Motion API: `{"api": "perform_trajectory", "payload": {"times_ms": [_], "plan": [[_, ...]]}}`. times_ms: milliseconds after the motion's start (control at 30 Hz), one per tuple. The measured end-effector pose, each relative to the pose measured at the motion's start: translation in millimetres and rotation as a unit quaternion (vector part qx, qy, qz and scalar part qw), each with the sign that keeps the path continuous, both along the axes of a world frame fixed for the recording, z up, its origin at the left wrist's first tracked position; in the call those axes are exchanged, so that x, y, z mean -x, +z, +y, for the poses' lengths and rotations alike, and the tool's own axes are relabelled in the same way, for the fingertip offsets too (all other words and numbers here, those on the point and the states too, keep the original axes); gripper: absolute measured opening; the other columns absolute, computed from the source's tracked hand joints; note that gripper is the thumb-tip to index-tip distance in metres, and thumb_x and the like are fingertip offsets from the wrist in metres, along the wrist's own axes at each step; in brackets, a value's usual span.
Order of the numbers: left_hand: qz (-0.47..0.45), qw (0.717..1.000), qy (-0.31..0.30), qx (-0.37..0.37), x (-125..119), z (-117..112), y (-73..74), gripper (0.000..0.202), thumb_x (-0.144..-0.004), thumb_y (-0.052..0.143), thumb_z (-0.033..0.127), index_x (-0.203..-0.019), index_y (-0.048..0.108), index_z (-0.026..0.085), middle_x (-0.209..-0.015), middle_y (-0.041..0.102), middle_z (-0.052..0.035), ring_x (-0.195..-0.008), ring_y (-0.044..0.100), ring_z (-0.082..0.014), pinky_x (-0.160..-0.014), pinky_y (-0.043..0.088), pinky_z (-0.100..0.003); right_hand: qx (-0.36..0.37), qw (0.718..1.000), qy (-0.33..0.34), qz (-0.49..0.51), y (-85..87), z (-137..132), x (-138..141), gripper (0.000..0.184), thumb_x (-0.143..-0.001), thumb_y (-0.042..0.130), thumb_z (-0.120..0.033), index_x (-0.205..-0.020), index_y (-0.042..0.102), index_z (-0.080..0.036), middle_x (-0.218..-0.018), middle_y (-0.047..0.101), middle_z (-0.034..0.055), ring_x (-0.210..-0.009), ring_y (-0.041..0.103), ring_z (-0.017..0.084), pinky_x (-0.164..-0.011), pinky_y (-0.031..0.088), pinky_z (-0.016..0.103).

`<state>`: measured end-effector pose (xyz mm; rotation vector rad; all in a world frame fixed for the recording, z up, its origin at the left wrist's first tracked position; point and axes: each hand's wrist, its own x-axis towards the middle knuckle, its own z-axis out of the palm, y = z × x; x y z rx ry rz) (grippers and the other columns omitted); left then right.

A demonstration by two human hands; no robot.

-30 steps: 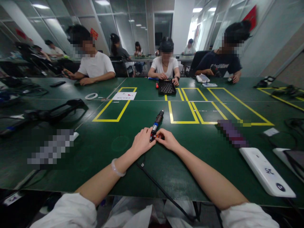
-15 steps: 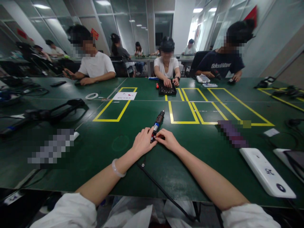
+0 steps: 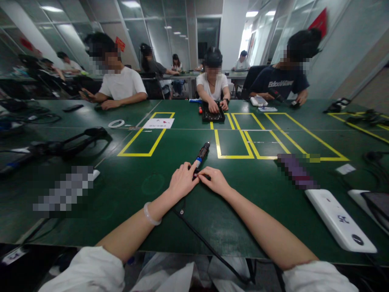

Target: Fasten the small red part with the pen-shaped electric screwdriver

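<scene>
A slim dark electric screwdriver [image 3: 203, 152] with a blue band lies on the green table, its narrow tip pointing away from me. My left hand [image 3: 183, 179] rests over its rear part, fingers closed around it and pressing it to the table. Close against that end, my right hand [image 3: 215, 180] has thumb and index finger pinched together. Whatever sits between those fingertips is too small and covered to make out. A black cable [image 3: 202, 238] with a small metal ring near its upper end runs from below my left hand over the table edge.
Yellow tape rectangles [image 3: 235, 157] mark the table. A white power bank [image 3: 340, 221] lies at right, a blurred-out object [image 3: 65, 190] at left. Beyond are a paper sheet [image 3: 158, 123], a white ring [image 3: 116, 123] and a black tray [image 3: 213, 117] under a co-worker's hands.
My hands stay at the screwdriver's rear end, with the right fingertips shifted slightly. The whole view has drifted a little, and the red part seen there earlier is now mostly covered.
</scene>
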<state>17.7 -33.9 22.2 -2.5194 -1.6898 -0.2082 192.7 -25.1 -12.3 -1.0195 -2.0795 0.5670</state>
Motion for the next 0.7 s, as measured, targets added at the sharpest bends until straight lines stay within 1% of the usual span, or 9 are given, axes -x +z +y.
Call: {"api": "perform_trajectory", "payload": {"times_ms": [167,333,467,600,700], "plan": [[0.004,1.000,0.001,0.007,6.4,3.4,1.4,0.058,-0.094,0.041,0.047,-0.148,0.029,0.030,-0.115,0.050,-0.0103,-0.098,0.053,-0.0236,-0.075,0.046,-0.032,-0.004,1.000,0.001,0.000,-2.0,0.9,0.2,0.011,-0.091,0.056,-0.021,-0.094,0.066,-0.020,-0.094,0.066,0.0056,-0.089,0.060,0.018,-0.080,0.047,0.029],[0.014,1.000,0.027,-0.004,26.7,14.3,0.6,0.058,-0.094,0.040,0.050,-0.148,0.029,0.030,-0.116,0.050,-0.0109,-0.097,0.053,-0.0248,-0.076,0.046,-0.033,0.004,1.000,-0.005,-0.003,-4.8,3.6,-3.3,0.012,-0.091,0.054,-0.020,-0.094,0.066,-0.021,-0.095,0.065,0.0055,-0.090,0.059,0.018,-0.079,0.047,0.029],[0.022,0.996,0.084,0.002,56.9,33.9,-0.5,0.059,-0.094,0.037,0.051,-0.148,0.030,0.029,-0.120,0.049,-0.0128,-0.098,0.053,-0.0267,-0.078,0.046,-0.036,0.008,1.000,-0.007,-0.003,-6.6,5.0,-5.4,0.012,-0.091,0.054,-0.020,-0.093,0.065,-0.021,-0.095,0.065,0.0054,-0.090,0.059,0.018,-0.079,0.047,0.029],[0.024,0.988,0.149,0.029,97.9,57.5,-0.7,0.062,-0.093,0.036,0.054,-0.148,0.030,0.027,-0.125,0.047,-0.0152,-0.105,0.052,-0.0303,-0.083,0.046,-0.039,0.008,1.000,-0.005,-0.005,-7.7,5.2,-4.6,0.012,-0.091,0.054,-0.020,-0.093,0.066,-0.021,-0.095,0.065,0.0055,-0.092,0.059,0.018,-0.079,0.047,0.030],[0.024,0.981,0.190,0.035,130.4,73.8,-1.7,0.063,-0.092,0.035,0.054,-0.148,0.030,0.025,-0.126,0.047,-0.0170,-0.110,0.051,-0.0324,-0.087,0.045,-0.042,0.011,1.000,-0.003,-0.010,-7.5,5.0,-3.8,0.012,-0.091,0.054,-0.020,-0.093,0.066,-0.021,-0.095,0.065,0.0055,-0.092,0.060,0.018,-0.080,0.047,0.030]]}}
